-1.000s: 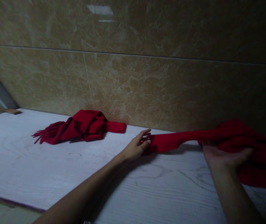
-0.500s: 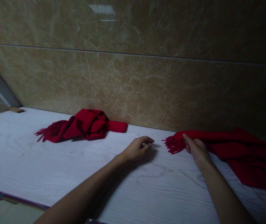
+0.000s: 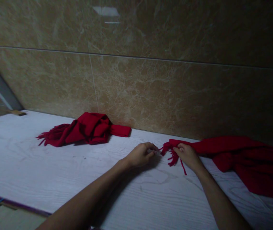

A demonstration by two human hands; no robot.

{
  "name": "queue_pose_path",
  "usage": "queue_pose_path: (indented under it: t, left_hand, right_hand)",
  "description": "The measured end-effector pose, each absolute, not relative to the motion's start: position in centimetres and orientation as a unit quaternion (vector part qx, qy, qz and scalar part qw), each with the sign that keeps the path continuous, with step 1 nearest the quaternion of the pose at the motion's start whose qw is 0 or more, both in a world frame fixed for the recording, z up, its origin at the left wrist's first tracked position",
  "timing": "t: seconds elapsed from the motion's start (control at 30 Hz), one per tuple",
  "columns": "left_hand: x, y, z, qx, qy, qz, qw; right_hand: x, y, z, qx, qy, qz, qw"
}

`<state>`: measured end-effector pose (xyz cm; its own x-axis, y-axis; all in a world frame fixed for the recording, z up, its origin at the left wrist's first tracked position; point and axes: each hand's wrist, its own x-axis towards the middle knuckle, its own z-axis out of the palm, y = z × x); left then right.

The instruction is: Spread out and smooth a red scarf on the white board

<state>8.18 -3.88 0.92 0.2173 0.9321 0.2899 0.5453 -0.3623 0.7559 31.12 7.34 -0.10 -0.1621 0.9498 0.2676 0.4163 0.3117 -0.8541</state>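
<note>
In the head view, a long red woven scarf with a fringed end [image 3: 244,153] is seen at the right, stretched along a white wood-grained worktop [image 3: 79,179] near a brown marbled tile wall [image 3: 136,86]. Its fringed end is pinched between the thumb and fingers of the right hand [image 3: 187,156], with loose strands left hanging below. The left hand [image 3: 142,155] is placed just beside that fringe, its fingers curled inward; whether a strand is gripped there cannot be told. The two hands are held near each other but apart. A second, crumpled red fringed scarf [image 3: 90,129] is seen farther left, lying near the wall.
</note>
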Motion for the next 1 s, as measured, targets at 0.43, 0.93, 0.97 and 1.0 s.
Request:
queue_pose_path:
  t: [0.43,0.93,0.97,1.0]
  left_hand:
    - [7.0,-3.3,1.5,0.712,0.519,0.418,0.221]
    - [3.5,-2.4,2.6,0.583,0.642,0.488,0.103]
    - [2.9,-2.3,2.7,0.562,0.652,0.498,0.100]
    - [2.3,-2.3,2.7,0.548,0.662,0.503,0.092]
  right_hand:
    - [35.8,7.4,4.1,-0.417,-0.354,0.297,0.783]
    - [28.3,4.1,0.7,-0.348,-0.704,0.336,0.519]
    - [28.2,4.0,0.6,-0.344,-0.713,0.336,0.511]
    - [28.0,3.9,0.5,-0.340,-0.720,0.336,0.503]
